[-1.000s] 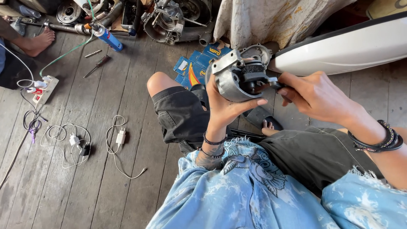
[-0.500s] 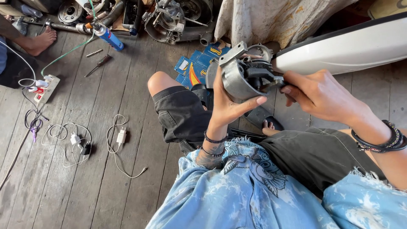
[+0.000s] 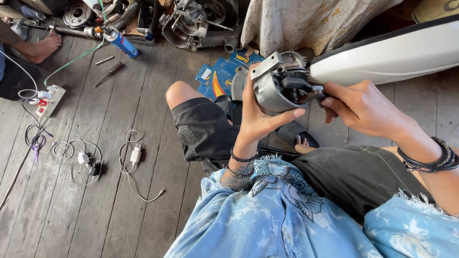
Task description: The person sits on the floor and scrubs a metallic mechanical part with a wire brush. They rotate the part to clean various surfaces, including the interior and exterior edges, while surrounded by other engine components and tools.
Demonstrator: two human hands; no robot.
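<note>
part: grey metal housing [image 3: 275,88], round cup shape with a flat bracket on top, upper centre of frame, held up above the lap, just beside the white panel [image 3: 382,57]
insert: black block [image 3: 296,86] seated in the housing's open face, pointing right
left hand [image 3: 260,114]: comes up from the lower centre, wrist vertical, palm cupping the housing from below and behind; thumb lies flat along the lower rim, fingers wrapped round the far side. Closed on the housing
left wrist: dark bands [image 3: 241,160], tattooed forearm just below
right hand [image 3: 361,105]: enters from the right edge, forearm roughly level; fingertips pinched together at the right end of the black block. Whether it actually clamps the block or only touches it: cannot tell
right wrist: stack of dark bracelets [image 3: 430,157]
vs 0.5 s ago: housing turned a bit, open face now more toward the right hand; left thumb has slid out along the lower rim; right hand in about the same spot
vs 1.0 s ago: housing sits slightly higher in frame, grip otherwise the same
lap: black shorts [image 3: 205,129], bare knee to the left of the housing, blue tie-dye shirt [image 3: 287,220] at bottom
floor: grey wooden planks [image 3: 95,215]; white chargers with cables [image 3: 110,160] at left; power strip [image 3: 50,100] at far left; blue spray can [image 3: 122,44] and screwdriver [image 3: 110,74] upper left; blue boxes [image 3: 222,71] behind the knee
top edge: engine parts [image 3: 201,19]
other person: bare foot [image 3: 40,48], upper left corner
</note>
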